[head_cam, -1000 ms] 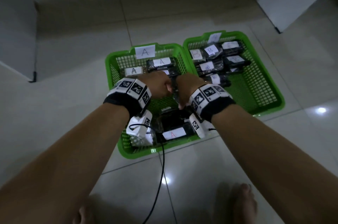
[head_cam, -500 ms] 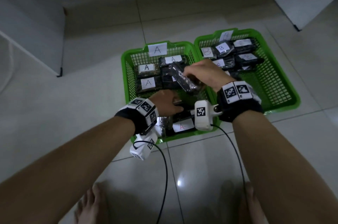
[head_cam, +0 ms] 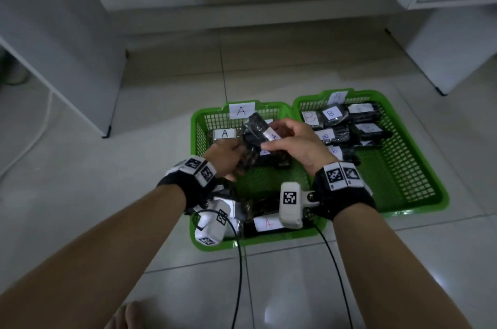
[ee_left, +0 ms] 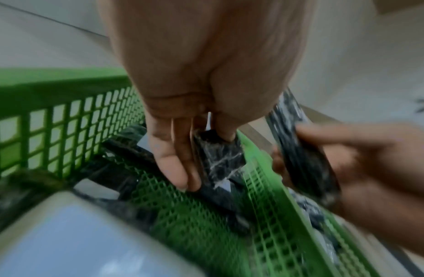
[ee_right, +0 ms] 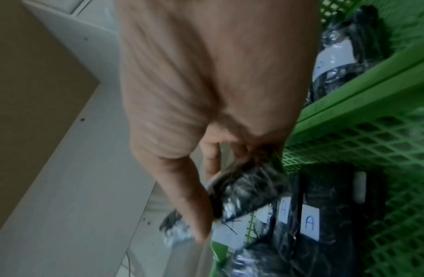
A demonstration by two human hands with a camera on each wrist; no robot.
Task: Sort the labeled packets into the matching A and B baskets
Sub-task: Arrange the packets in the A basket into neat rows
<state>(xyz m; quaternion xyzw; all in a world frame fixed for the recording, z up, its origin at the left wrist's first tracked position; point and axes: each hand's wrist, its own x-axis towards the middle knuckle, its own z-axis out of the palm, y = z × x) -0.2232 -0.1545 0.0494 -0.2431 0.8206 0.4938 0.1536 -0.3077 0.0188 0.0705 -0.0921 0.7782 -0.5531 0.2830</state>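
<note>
Both hands' fingers (head_cam: 271,143) curled — gripping packets (head_cam: 254,128)

The floor (head_cam: 134,181) under me is pale glossy tile, filling most of the frame. Two green baskets (head_cam: 419,205) sit on it side by side just right of centre, rims touching, the A one (head_cam: 196,140) on the left and the B one on the right. White cabinets (head_cam: 67,65) stand on it at the upper left and upper right, my toes (head_cam: 126,315) rest on it at the bottom edge, and a white cord (head_cam: 35,135) trails across it at the left.
</note>
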